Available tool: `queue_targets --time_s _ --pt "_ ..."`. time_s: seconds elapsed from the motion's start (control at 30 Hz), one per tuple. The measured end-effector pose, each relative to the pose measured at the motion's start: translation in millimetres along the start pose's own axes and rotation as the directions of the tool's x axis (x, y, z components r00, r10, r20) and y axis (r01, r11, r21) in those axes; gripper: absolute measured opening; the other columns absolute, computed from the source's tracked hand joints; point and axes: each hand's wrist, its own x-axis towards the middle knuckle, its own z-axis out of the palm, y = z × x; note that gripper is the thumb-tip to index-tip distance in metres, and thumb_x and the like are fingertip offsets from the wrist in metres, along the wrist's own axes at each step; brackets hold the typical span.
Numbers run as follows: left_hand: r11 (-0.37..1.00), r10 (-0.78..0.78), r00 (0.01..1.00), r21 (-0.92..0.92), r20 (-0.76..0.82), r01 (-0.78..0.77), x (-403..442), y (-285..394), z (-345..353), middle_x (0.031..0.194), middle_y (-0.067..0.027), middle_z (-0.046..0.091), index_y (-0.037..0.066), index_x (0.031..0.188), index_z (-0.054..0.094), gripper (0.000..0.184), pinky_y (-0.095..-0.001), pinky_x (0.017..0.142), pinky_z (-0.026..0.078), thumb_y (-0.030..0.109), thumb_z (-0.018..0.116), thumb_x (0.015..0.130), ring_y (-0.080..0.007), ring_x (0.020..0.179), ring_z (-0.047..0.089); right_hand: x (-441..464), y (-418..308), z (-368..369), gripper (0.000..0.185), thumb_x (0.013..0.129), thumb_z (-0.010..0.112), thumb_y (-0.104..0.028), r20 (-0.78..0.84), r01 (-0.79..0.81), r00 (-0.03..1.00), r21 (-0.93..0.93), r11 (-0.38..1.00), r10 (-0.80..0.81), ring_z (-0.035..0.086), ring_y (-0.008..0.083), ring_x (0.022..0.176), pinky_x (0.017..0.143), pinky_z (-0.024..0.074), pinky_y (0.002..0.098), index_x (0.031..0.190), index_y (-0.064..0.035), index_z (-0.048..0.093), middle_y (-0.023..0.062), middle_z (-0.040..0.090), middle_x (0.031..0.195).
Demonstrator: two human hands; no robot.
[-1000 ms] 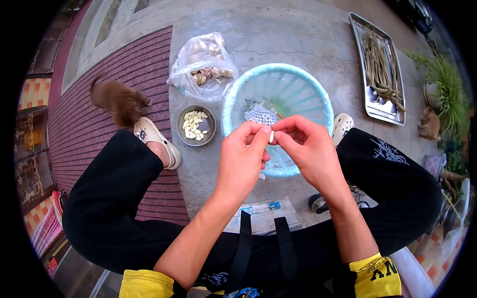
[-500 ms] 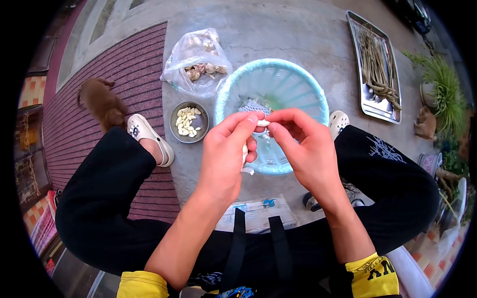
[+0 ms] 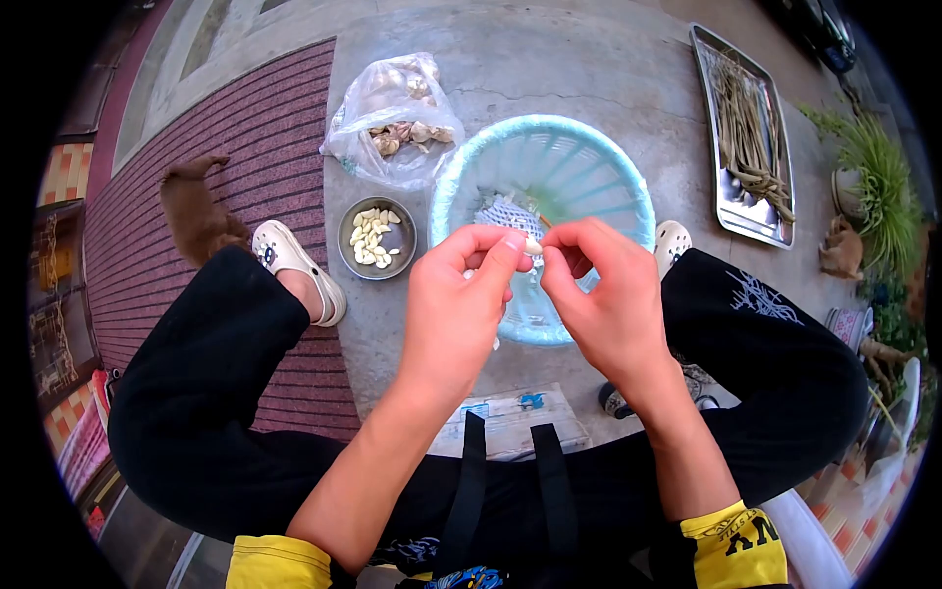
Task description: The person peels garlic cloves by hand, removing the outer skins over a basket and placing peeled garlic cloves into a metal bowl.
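A whitish garlic clove [image 3: 533,246] is pinched between the thumb and index finger of my left hand [image 3: 453,294]. Bits of white show behind that hand's curled fingers; what they are I cannot make out. My right hand [image 3: 610,294] is closed, its thumb and fingertips pressed at the clove's right end. Both hands hover over a light-blue basket [image 3: 640,211] lined with a clear bag, with a white foam net [image 3: 507,214] and scraps inside. To the left, a steel bowl [image 3: 408,257] holds several peeled garlic cloves [image 3: 370,236].
A plastic bag of garlic bulbs [image 3: 392,123] lies behind the bowl. A metal tray [image 3: 728,208] of dried stalks rests at the far right, near a potted plant [image 3: 878,196] and a small brown animal [image 3: 841,248]. A brown dog [image 3: 199,214] stands on the striped mat [image 3: 285,128].
The clove's broader side now shows between my fingertips, and my right hand has shifted slightly. The dog at the left has changed its pose, its tail now raised.
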Motion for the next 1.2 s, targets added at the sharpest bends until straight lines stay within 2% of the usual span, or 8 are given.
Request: queue_targets --time_s 0.2,0.4,0.53,0.63,0.77,0.9,1.03,1.2 --pt "0.999 0.022 0.999 0.025 0.028 -0.022 0 0 -4 0.084 -0.0003 0.062 0.001 0.098 0.065 0.02 -0.0172 0.051 0.036 0.019 0.059 0.093 -0.0026 0.063 0.046 -1 4 3 0.006 0.081 0.063 -0.002 -0.002 0.076 0.997 -0.073 0.994 -0.076 0.06 0.0197 0.061 0.057 0.047 0.0303 0.085 0.0017 0.059 0.0134 0.059 0.071" --pt "0.998 -0.051 0.998 -0.018 0.041 0.052 -3 6 -1 0.088 0.0001 0.061 0.002 0.106 0.064 0.02 -0.0182 0.054 0.036 0.016 0.056 0.094 -0.0025 0.067 0.044 4 5 -4 0.013 0.087 0.058 -0.011 0.077 -0.441 0.896 0.028 0.897 0.438 0.054 0.0149 0.057 0.054 0.043 0.0288 0.087 0.0017 0.057 0.0067 0.057 0.064" --pt "0.998 -0.062 0.998 -0.017 0.025 0.063 -3 7 -2 0.09 0.0003 0.06 0.002 0.107 0.064 0.02 -0.018 0.054 0.036 0.014 0.056 0.094 -0.0023 0.067 0.043 -1 22 3 0.013 0.088 0.058 -0.011 0.035 -0.345 0.938 0.02 0.938 0.344 0.056 0.0138 0.059 0.055 0.0438 0.0293 0.089 0.0013 0.057 0.007 0.058 0.065" --pt "0.999 -0.045 0.999 0.017 0.0 0.045 -3 3 -4 0.091 0.0005 0.06 0.002 0.107 0.064 0.019 -0.018 0.054 0.036 0.013 0.056 0.093 -0.0022 0.067 0.043 2 9 2 0.014 0.088 0.06 -0.012 0.08 -0.459 0.888 0.069 0.886 0.453 0.059 0.0134 0.064 0.057 0.0456 0.029 0.092 0.0005 0.059 0.0069 0.06 0.069" --pt "0.996 0.043 0.999 0.082 0.001 -0.043 1 -7 -8 0.091 -0.0018 0.062 0.001 0.105 0.063 0.017 -0.0208 0.061 0.04 0.01 0.057 0.091 -0.0057 0.072 0.049 4 -1 6 0.019 0.086 0.066 -0.015 0.133 -0.223 0.97 0.165 0.961 0.202 0.06 0.0117 0.07 0.062 0.0479 0.0261 0.098 -0.0006 0.061 0.0045 0.064 0.076" --pt "0.961 0.144 0.989 0.237 0.015 -0.143 0 -9 -11 0.093 -0.0078 0.066 -0.003 0.102 0.062 0.017 -0.0268 0.075 0.046 0.008 0.055 0.09 -0.0127 0.084 0.059 3 1 7 0.015 0.086 0.067 -0.013 0.162 -0.266 0.956 0.138 0.954 0.243 0.061 0.01 0.07 0.064 0.0481 0.0243 0.092 0.0003 0.064 0.0055 0.066 0.076" --pt "0.96 0.147 0.989 0.241 -0.008 -0.141 -1 -5 -12 0.091 -0.0103 0.068 -0.003 0.1 0.063 0.017 -0.0269 0.072 0.046 0.008 0.055 0.09 -0.0122 0.082 0.059 6 -2 8 0.014 0.087 0.064 -0.012 0.182 -0.335 0.934 0.139 0.932 0.309 0.061 0.0089 0.072 0.066 0.0482 0.0243 0.093 0.0011 0.065 0.005 0.066 0.075" --pt "0.957 0.201 0.98 0.216 -0.003 -0.196 -4 0 -17 0.086 -0.0094 0.068 -0.003 0.097 0.062 0.016 -0.0275 0.07 0.047 0.009 0.055 0.09 -0.0126 0.077 0.061 8 -2 12 0.013 0.092 0.06 -0.011 0.273 -0.41 0.907 0.401 0.819 0.321 0.062 0.011 0.076 0.069 0.0499 0.0251 0.093 0.0014 0.063 0.0058 0.066 0.082"
